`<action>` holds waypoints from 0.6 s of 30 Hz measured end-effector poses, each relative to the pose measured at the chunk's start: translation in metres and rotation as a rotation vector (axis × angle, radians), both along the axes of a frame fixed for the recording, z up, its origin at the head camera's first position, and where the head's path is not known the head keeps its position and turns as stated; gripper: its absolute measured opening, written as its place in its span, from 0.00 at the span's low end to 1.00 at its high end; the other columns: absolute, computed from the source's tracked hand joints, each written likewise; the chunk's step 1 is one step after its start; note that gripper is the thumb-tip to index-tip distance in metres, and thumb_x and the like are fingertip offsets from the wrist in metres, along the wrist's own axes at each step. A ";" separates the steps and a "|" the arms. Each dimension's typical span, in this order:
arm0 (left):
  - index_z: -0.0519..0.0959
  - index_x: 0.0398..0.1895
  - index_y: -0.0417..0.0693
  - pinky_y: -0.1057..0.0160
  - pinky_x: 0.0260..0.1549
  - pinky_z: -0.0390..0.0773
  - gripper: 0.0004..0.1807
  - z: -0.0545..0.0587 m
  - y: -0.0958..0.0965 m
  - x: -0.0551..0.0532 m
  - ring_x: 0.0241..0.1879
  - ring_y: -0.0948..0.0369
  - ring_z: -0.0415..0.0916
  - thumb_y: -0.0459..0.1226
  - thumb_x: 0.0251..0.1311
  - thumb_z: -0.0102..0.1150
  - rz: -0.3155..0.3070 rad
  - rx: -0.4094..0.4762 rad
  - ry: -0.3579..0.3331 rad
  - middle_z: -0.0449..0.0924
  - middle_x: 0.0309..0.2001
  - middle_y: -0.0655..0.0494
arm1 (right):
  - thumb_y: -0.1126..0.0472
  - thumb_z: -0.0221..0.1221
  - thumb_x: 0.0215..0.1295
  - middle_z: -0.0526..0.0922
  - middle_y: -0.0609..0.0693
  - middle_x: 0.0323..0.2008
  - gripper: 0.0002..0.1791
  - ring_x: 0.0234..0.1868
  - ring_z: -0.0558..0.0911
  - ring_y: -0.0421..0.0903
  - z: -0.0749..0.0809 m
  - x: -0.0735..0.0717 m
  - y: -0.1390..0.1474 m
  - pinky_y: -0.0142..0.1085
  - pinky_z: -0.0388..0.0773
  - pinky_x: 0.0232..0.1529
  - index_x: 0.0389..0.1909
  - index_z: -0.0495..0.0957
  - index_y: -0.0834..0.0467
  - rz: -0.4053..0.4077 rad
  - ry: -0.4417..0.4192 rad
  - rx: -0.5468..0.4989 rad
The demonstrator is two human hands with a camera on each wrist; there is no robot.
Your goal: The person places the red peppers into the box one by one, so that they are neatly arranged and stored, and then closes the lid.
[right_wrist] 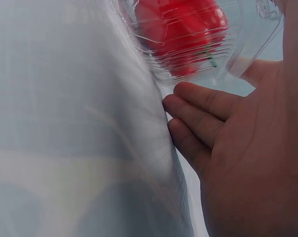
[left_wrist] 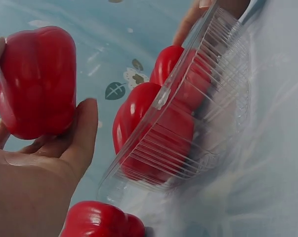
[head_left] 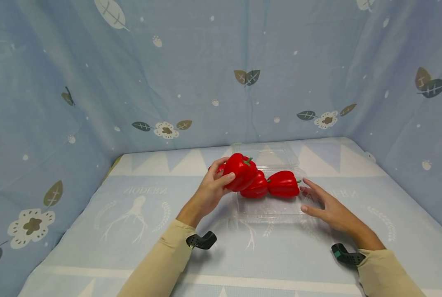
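Observation:
My left hand (head_left: pixel 210 192) grips a red bell pepper (head_left: pixel 238 172) with a green stem, raised at the left side of a clear plastic clamshell box (head_left: pixel 276 210). Two more red bell peppers lie inside the box, one at the left (head_left: pixel 257 187) and one at the right (head_left: pixel 283 184). Mostly hidden behind my left hand is another red pepper (left_wrist: pixel 97 219), outside the box in the left wrist view. My right hand (head_left: pixel 328 208) is at the box's right side with fingers extended, the fingertips (right_wrist: pixel 183 91) close to its wall.
The box's clear lid (head_left: pixel 265 154) is folded back towards the rear curtain (head_left: pixel 213 82). A pale patterned cloth (head_left: pixel 139 247) covers the table. Blue curtains with leaves and flowers enclose it at the back and both sides.

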State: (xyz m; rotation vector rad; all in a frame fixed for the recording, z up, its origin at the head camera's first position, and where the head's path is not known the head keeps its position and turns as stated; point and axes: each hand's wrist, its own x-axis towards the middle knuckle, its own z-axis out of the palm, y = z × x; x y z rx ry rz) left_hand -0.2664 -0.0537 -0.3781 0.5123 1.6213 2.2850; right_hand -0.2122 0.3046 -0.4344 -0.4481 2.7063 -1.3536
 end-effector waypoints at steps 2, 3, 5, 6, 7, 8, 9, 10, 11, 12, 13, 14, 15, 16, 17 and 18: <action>0.58 0.71 0.55 0.54 0.56 0.77 0.32 0.001 0.003 0.000 0.65 0.47 0.67 0.35 0.66 0.58 0.007 -0.018 -0.002 0.65 0.67 0.44 | 0.50 0.61 0.68 0.59 0.67 0.73 0.49 0.73 0.57 0.70 0.000 0.000 0.000 0.75 0.51 0.61 0.81 0.43 0.51 0.000 0.001 0.004; 0.58 0.70 0.56 0.54 0.56 0.78 0.32 0.002 0.005 0.000 0.64 0.47 0.67 0.34 0.65 0.59 0.009 -0.024 0.000 0.66 0.67 0.44 | 0.50 0.61 0.68 0.59 0.67 0.73 0.49 0.73 0.57 0.70 0.000 0.000 0.000 0.75 0.51 0.61 0.81 0.44 0.51 -0.002 0.001 0.007; 0.57 0.68 0.56 0.55 0.56 0.78 0.33 0.004 0.007 0.000 0.64 0.47 0.68 0.34 0.64 0.60 0.012 -0.036 0.006 0.66 0.67 0.44 | 0.49 0.61 0.67 0.59 0.67 0.73 0.49 0.73 0.57 0.70 0.000 0.000 0.000 0.76 0.51 0.61 0.81 0.44 0.51 -0.006 0.000 0.014; 0.57 0.68 0.56 0.55 0.56 0.78 0.33 0.004 0.009 -0.001 0.64 0.47 0.68 0.33 0.63 0.60 0.011 -0.038 0.011 0.66 0.66 0.44 | 0.49 0.61 0.67 0.59 0.67 0.73 0.49 0.73 0.57 0.70 0.000 0.000 0.000 0.76 0.51 0.61 0.81 0.44 0.51 -0.007 0.000 0.017; 0.56 0.68 0.56 0.55 0.56 0.77 0.34 0.005 0.009 -0.001 0.64 0.47 0.68 0.33 0.62 0.60 0.010 -0.037 0.013 0.66 0.66 0.44 | 0.49 0.61 0.67 0.59 0.67 0.73 0.49 0.73 0.57 0.70 0.000 0.000 0.000 0.76 0.51 0.61 0.81 0.44 0.51 -0.007 0.000 0.019; 0.55 0.68 0.56 0.55 0.56 0.77 0.35 0.005 0.010 -0.001 0.64 0.47 0.68 0.33 0.62 0.60 0.008 -0.034 0.014 0.66 0.66 0.44 | 0.49 0.61 0.67 0.59 0.68 0.73 0.49 0.73 0.57 0.70 0.000 0.000 0.000 0.76 0.50 0.61 0.81 0.44 0.51 -0.007 0.000 0.019; 0.54 0.69 0.57 0.55 0.57 0.77 0.36 0.005 0.011 -0.001 0.64 0.48 0.67 0.33 0.62 0.60 0.005 -0.034 0.018 0.65 0.67 0.44 | 0.49 0.61 0.67 0.59 0.68 0.73 0.49 0.73 0.56 0.70 0.000 0.000 0.000 0.76 0.50 0.61 0.81 0.44 0.51 -0.006 -0.001 0.018; 0.54 0.71 0.57 0.55 0.57 0.77 0.37 0.005 0.011 -0.001 0.64 0.48 0.67 0.33 0.62 0.60 0.000 -0.031 0.019 0.65 0.67 0.44 | 0.49 0.61 0.67 0.59 0.68 0.73 0.48 0.73 0.56 0.70 0.000 0.000 0.000 0.76 0.50 0.61 0.81 0.44 0.51 -0.005 -0.001 0.017; 0.54 0.72 0.58 0.54 0.57 0.76 0.39 0.005 0.011 -0.001 0.65 0.48 0.66 0.33 0.62 0.60 -0.007 -0.028 0.021 0.64 0.68 0.44 | 0.49 0.61 0.67 0.59 0.68 0.73 0.48 0.73 0.56 0.70 0.000 0.000 0.000 0.76 0.50 0.61 0.81 0.44 0.51 -0.005 -0.002 0.016; 0.54 0.74 0.60 0.53 0.58 0.76 0.40 0.005 0.011 -0.001 0.66 0.47 0.65 0.33 0.62 0.59 -0.013 -0.024 0.023 0.63 0.68 0.45 | 0.49 0.61 0.67 0.59 0.68 0.73 0.48 0.73 0.56 0.70 0.000 0.000 0.000 0.76 0.50 0.62 0.81 0.44 0.51 -0.004 -0.003 0.016; 0.54 0.75 0.62 0.52 0.58 0.76 0.41 0.005 0.011 -0.001 0.67 0.47 0.63 0.33 0.62 0.59 -0.023 -0.021 0.024 0.62 0.69 0.46 | 0.49 0.61 0.67 0.59 0.68 0.73 0.48 0.73 0.56 0.70 0.000 0.000 -0.001 0.76 0.50 0.62 0.81 0.44 0.51 -0.004 -0.003 0.016; 0.54 0.77 0.64 0.51 0.58 0.75 0.42 0.005 0.012 -0.001 0.68 0.47 0.62 0.32 0.62 0.59 -0.034 -0.019 0.027 0.61 0.70 0.47 | 0.49 0.61 0.67 0.59 0.68 0.73 0.49 0.73 0.56 0.70 0.000 0.000 -0.001 0.76 0.50 0.62 0.81 0.44 0.51 -0.004 -0.003 0.017; 0.54 0.77 0.67 0.50 0.58 0.75 0.43 0.005 0.012 -0.002 0.69 0.47 0.60 0.32 0.62 0.59 -0.044 -0.019 0.027 0.60 0.71 0.48 | 0.49 0.61 0.67 0.59 0.68 0.73 0.49 0.73 0.56 0.70 0.000 0.000 -0.001 0.76 0.50 0.61 0.81 0.44 0.51 -0.005 -0.003 0.018; 0.55 0.77 0.69 0.50 0.58 0.75 0.43 0.006 0.012 -0.002 0.69 0.48 0.59 0.33 0.61 0.59 -0.053 -0.019 0.024 0.60 0.71 0.49 | 0.49 0.61 0.67 0.59 0.68 0.73 0.49 0.73 0.56 0.70 0.000 0.000 -0.001 0.76 0.50 0.61 0.81 0.44 0.51 -0.004 -0.002 0.018; 0.56 0.77 0.71 0.49 0.58 0.75 0.43 0.006 0.012 -0.002 0.69 0.48 0.59 0.33 0.61 0.59 -0.061 -0.021 0.023 0.59 0.72 0.50 | 0.49 0.61 0.67 0.59 0.68 0.73 0.49 0.73 0.56 0.70 0.000 0.000 -0.001 0.76 0.50 0.61 0.81 0.44 0.51 -0.005 -0.001 0.018; 0.58 0.76 0.72 0.49 0.58 0.75 0.42 0.006 0.013 -0.002 0.70 0.48 0.58 0.33 0.61 0.59 -0.068 -0.026 0.023 0.59 0.72 0.51 | 0.49 0.61 0.67 0.59 0.68 0.73 0.49 0.73 0.57 0.70 0.000 0.000 -0.001 0.76 0.50 0.61 0.81 0.44 0.51 -0.004 -0.001 0.018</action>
